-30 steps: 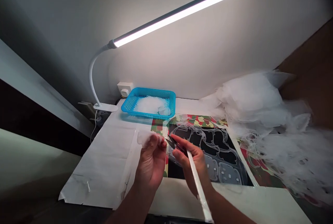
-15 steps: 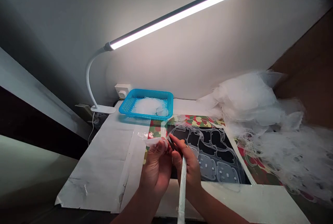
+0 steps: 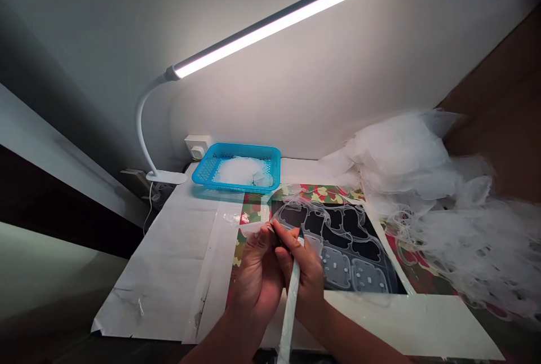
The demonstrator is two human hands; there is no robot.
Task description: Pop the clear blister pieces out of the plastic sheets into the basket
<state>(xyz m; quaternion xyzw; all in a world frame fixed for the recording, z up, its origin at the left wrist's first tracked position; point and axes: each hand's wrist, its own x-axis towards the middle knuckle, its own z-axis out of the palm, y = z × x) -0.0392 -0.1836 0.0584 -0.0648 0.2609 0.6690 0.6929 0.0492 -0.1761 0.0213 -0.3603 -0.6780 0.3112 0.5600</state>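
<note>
Film (image 3: 248, 229) in left hand (image 3: 258, 278), tool (image 3: 290, 305) in right (image 3: 307, 275)

1 lit bar lamp (image 3: 291, 19) slants above and beyond the fingers (image 3: 291, 243) — its white gooseneck (image 3: 138, 119) bends down to their left. Behind stands a pale grey wall (image 3: 296, 105), browner at far right. White sheeting covers the surface (image 3: 163, 268) beneath the fingers.
</note>
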